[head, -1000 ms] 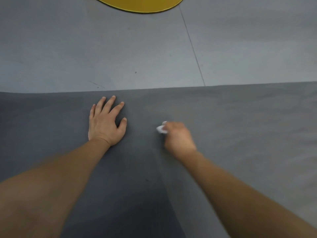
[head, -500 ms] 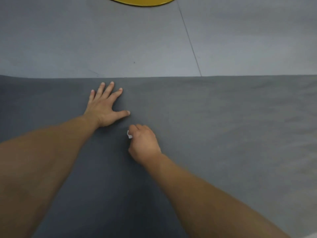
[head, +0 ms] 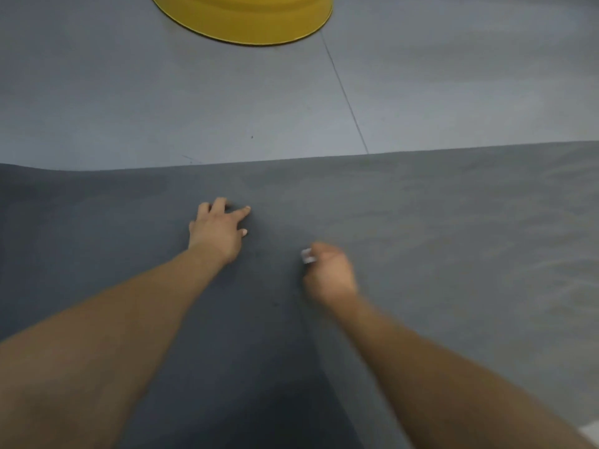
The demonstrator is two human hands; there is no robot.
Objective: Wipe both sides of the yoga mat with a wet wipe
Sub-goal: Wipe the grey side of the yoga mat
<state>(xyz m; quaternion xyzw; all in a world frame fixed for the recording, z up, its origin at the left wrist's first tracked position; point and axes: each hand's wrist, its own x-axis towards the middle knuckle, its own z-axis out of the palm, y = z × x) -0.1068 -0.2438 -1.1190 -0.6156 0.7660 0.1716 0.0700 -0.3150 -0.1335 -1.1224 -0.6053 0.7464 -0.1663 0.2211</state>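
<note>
A dark grey yoga mat lies flat across the lower two thirds of the head view, its far edge running left to right. My left hand rests on the mat near the middle, fingers spread and pointing away from me. My right hand is on the mat to the right of it, blurred, fingers curled round a small white wet wipe that pokes out at its left side. Most of the wipe is hidden in the hand.
Beyond the mat lies a lighter grey floor with a thin seam. A round yellow object stands on the floor at the top centre, partly cut off by the frame.
My right hand with the wipe swept left toward my left hand, then back to the right. My left hand stays on the mat. The view tilted up, showing more of the yellow object.
</note>
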